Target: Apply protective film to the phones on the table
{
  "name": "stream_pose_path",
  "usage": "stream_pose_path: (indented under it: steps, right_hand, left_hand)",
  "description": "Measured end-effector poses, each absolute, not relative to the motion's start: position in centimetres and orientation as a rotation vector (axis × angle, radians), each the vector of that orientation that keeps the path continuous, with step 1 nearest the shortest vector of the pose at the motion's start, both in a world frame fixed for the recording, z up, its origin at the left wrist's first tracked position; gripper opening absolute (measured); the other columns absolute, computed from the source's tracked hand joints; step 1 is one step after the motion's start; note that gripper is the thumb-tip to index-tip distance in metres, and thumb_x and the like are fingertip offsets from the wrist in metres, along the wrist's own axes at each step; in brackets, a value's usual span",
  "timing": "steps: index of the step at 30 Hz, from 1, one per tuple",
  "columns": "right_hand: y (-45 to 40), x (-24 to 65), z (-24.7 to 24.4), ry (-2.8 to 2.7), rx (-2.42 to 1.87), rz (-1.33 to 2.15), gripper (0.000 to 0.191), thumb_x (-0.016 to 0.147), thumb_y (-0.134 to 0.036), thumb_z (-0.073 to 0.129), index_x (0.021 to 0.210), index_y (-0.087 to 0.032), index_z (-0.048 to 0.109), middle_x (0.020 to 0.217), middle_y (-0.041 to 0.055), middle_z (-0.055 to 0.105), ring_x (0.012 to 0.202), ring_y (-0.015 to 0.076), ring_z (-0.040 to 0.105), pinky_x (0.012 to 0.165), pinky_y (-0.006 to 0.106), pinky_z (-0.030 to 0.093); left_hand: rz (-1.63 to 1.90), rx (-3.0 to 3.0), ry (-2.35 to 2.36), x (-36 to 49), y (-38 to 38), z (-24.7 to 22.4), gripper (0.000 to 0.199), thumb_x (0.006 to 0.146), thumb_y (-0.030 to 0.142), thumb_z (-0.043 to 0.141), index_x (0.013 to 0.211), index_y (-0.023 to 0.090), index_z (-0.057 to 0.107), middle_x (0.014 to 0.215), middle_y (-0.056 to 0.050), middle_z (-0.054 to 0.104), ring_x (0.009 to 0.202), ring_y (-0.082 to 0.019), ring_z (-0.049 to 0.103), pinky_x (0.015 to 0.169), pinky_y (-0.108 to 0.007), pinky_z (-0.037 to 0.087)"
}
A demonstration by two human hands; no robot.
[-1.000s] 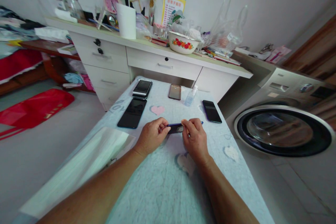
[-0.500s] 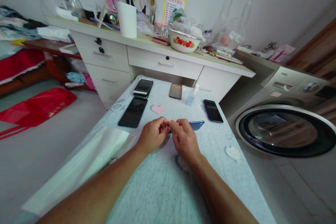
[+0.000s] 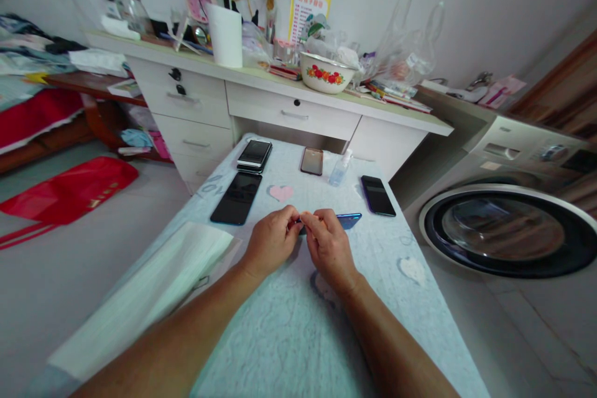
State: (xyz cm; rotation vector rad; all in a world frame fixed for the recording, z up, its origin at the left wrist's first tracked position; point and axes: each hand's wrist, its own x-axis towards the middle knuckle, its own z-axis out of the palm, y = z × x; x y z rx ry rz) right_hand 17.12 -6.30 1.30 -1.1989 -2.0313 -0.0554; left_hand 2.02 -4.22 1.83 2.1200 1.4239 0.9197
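Observation:
My left hand (image 3: pixel 275 233) and my right hand (image 3: pixel 329 245) meet fingertip to fingertip above the middle of the table. The fingers of both are closed in a pinch. A shiny blue phone (image 3: pixel 349 221) lies crosswise and tilted behind my right hand, which seems to grip it; its far end sticks out to the right. A dark strip of it shows between the hands. What my left fingertips pinch is too small and covered to make out. Left of the hands lies a large black phone (image 3: pixel 236 199), and a pink heart (image 3: pixel 281 193) is just beyond them.
Stacked phones (image 3: pixel 254 155), a phone case (image 3: pixel 312 161), a clear spray bottle (image 3: pixel 341 168) and a purple-edged phone (image 3: pixel 378 195) are on the cloth-covered table (image 3: pixel 261 336). A folded whitish sheet (image 3: pixel 149 298) lies at the left. A washing machine (image 3: pixel 508 199) stands to the right.
The view has shifted very slightly. Both hands stay pinched together at nearly the same spot, and the blue phone has barely moved.

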Motion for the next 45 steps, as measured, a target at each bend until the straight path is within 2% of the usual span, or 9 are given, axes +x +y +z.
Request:
stream_pose_path:
  steps: [5,9,13,19,23,25,30,34,45]
  right_hand:
    - [-6.3,17.1,1.4,-2.026,-1.188,-0.046,0.029,0.093,-0.016,0.041,0.110,-0.020,0.064,0.094,0.0067,0.054,0.081,0.0165,0.054,0.074,0.027,0.048]
    - [-6.4,17.1,1.5,-2.015,-1.195,-0.037,0.028,0.093,-0.015,0.042,0.109,-0.020,0.064,0.095,0.0070,0.054,0.081,0.0168,0.055,0.075,0.027,0.048]
    - [-6.5,17.1,1.5,-2.016,-1.193,-0.026,0.027,0.093,-0.014,0.042,0.107,-0.020,0.064,0.094,0.0066,0.053,0.081,0.0164,0.054,0.076,0.027,0.048]
    - [-6.3,17.0,1.4,-2.012,-1.194,-0.039,0.026,0.092,-0.014,0.043,0.106,-0.021,0.064,0.093,0.0061,0.052,0.079,0.0162,0.053,0.073,0.027,0.047]
    - [-6.3,17.1,1.3,-2.005,-1.196,-0.051,0.027,0.092,-0.014,0.044,0.108,-0.022,0.063,0.093,0.0055,0.052,0.078,0.0155,0.052,0.072,0.026,0.046]
    - [-6.4,17.1,1.3,-2.003,-1.203,-0.049,0.027,0.091,-0.014,0.044,0.108,-0.022,0.063,0.092,0.0052,0.053,0.077,0.0153,0.052,0.071,0.026,0.046]
    - [-6.5,17.2,1.4,-2.013,-1.219,-0.026,0.027,0.091,-0.014,0.044,0.106,-0.022,0.065,0.093,0.0060,0.054,0.078,0.0157,0.053,0.073,0.027,0.047]
    - [-6.4,17.2,1.6,-1.999,-1.221,-0.020,0.029,0.091,-0.014,0.044,0.109,-0.023,0.065,0.094,0.0057,0.055,0.078,0.0156,0.054,0.073,0.027,0.048]
    - [-5.9,18.8,1.4,-1.935,-1.278,-0.068,0.025,0.091,-0.014,0.045,0.107,-0.020,0.064,0.096,0.0069,0.054,0.081,0.0162,0.055,0.075,0.028,0.048]
  left_hand:
    - [0.670,2.284,1.623,2.3,-4.5,3.6,0.005,0.087,0.022,0.049,0.085,0.021,0.053,0.079,-0.002,0.067,0.076,-0.019,0.063,0.062,-0.027,0.035]
    - [0.432,2.410,1.710,2.5,-4.5,5.2,0.013,0.090,0.025,0.043,0.088,0.021,0.056,0.077,-0.005,0.068,0.073,-0.022,0.064,0.056,-0.029,0.029]
    - [0.296,2.458,1.645,2.2,-3.5,6.1,0.016,0.087,0.026,0.045,0.084,0.020,0.059,0.079,-0.007,0.069,0.074,-0.023,0.064,0.055,-0.029,0.027]
    - [0.354,2.371,1.137,0.7,-0.4,6.0,0.007,0.075,0.021,0.055,0.069,0.018,0.058,0.065,0.001,0.061,0.063,-0.014,0.055,0.055,-0.024,0.030]
    - [0.435,2.153,0.984,0.3,0.4,5.2,0.001,0.068,0.018,0.055,0.069,0.017,0.056,0.059,0.005,0.053,0.058,-0.011,0.049,0.054,-0.021,0.032]
    - [0.507,2.083,0.967,0.3,0.3,4.6,0.005,0.067,0.019,0.056,0.064,0.017,0.053,0.057,0.006,0.049,0.056,-0.009,0.045,0.054,-0.021,0.032]
    - [0.724,1.897,0.891,0.4,0.0,2.6,0.015,0.069,0.025,0.056,0.061,0.017,0.045,0.059,0.007,0.042,0.056,-0.008,0.041,0.054,-0.020,0.032]
    - [0.770,1.880,0.916,0.3,-0.2,1.6,0.016,0.072,0.027,0.058,0.065,0.017,0.047,0.059,0.007,0.040,0.055,-0.007,0.038,0.052,-0.020,0.030]
    - [0.915,1.964,1.091,1.0,-1.5,1.3,0.009,0.076,0.024,0.056,0.070,0.018,0.051,0.060,0.006,0.047,0.056,-0.009,0.045,0.056,-0.021,0.036]
